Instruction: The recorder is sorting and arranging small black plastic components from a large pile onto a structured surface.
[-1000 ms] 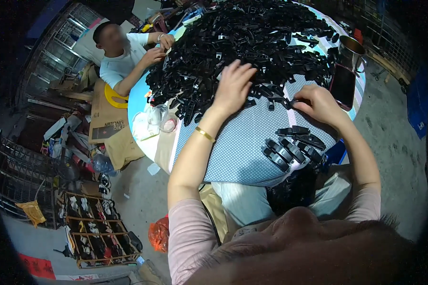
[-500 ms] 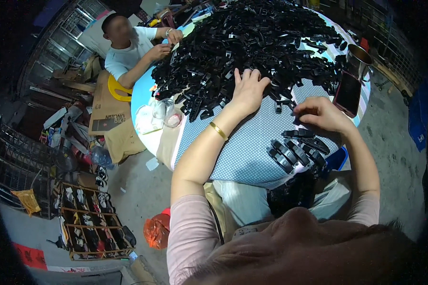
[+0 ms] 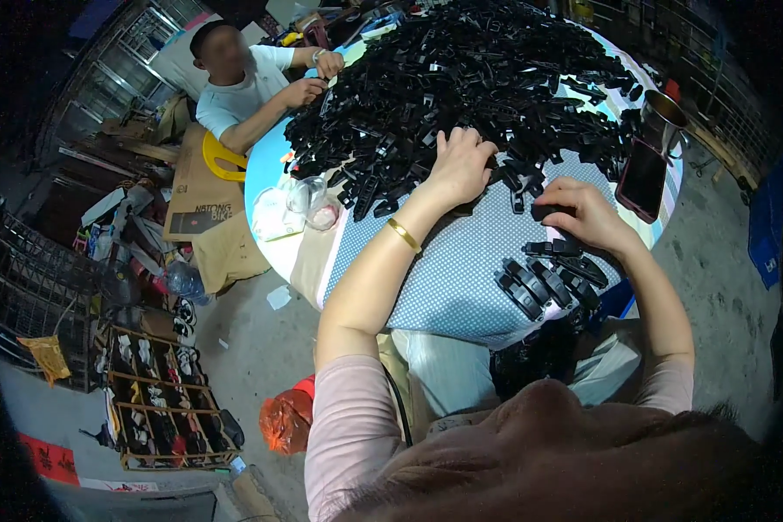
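A person seated at a round table covered in a blue-and-white dotted cloth works at a large heap of small black plastic parts that fills most of the far side. The left hand, a gold bangle on its wrist, lies palm down at the near edge of the heap, fingers spread loosely over the pieces — its grip open, closed on nothing that can be seen. The right hand rests just beside the heap, fingers curled down onto a black part on the cloth; whether that grip has closed on the piece cannot be told. Near the table's edge, just below the right hand, a short row of black parts lies side by side, apart from the heap. A dark smartphone lies to the right, next to a metal cup. Across the table a second person in a white T-shirt handles parts with both hands. Crumpled clear plastic sits at the table's left rim.
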`<state>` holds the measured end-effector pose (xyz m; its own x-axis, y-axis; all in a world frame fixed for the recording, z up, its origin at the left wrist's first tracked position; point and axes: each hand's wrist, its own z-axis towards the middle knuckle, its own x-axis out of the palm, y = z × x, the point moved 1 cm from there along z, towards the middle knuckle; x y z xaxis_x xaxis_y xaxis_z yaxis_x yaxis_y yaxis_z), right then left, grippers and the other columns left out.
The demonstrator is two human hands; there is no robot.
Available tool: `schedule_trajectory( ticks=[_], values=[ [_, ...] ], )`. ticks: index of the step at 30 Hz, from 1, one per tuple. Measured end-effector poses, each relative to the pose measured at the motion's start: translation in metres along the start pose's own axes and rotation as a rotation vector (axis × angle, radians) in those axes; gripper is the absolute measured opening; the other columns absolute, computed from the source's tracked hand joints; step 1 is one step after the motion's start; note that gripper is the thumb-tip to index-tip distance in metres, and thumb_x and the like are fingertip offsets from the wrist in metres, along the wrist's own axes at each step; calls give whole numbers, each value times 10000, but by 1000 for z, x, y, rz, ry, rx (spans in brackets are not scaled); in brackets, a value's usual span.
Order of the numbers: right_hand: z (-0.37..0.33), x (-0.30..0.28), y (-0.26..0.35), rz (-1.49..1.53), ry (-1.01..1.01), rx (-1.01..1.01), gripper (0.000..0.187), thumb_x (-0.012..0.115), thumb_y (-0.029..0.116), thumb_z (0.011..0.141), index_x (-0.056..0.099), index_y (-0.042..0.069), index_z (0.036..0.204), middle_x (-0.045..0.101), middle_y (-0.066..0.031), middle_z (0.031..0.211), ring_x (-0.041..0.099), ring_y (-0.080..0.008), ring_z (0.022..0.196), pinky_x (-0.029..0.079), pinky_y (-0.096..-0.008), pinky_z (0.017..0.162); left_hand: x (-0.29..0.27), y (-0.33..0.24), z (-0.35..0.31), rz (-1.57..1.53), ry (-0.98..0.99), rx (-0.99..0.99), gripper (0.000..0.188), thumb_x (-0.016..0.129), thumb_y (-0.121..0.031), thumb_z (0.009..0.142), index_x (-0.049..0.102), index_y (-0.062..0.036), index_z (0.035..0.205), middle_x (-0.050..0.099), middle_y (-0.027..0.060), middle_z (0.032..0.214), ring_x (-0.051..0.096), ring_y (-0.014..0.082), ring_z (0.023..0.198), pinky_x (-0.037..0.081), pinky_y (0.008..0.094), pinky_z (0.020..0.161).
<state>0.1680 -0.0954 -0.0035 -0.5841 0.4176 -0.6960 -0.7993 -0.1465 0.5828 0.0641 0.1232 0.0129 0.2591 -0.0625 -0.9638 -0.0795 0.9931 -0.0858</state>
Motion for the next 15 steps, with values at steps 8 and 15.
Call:
schedule_trajectory(
  ticks=[8,15],
  values=[
    [0,7,3,-259,-130,79,251,696,143,770,638,0,968,607,-126,987,612,-316,878,496,-361,762,-9,2,-2,-220,-89,23,318,712,-84,722,551,-70,996,606,77,937,575,275,1012,138,602,1093],
    [-4,9,-5,-365,-232,130,250,706,168,760,637,4,935,591,-117,979,595,-316,902,488,-382,764,-11,6,-1,-423,-478,-5,297,765,-83,646,540,-28,832,557,113,810,556,305,808,450,395,677]
  ],
)
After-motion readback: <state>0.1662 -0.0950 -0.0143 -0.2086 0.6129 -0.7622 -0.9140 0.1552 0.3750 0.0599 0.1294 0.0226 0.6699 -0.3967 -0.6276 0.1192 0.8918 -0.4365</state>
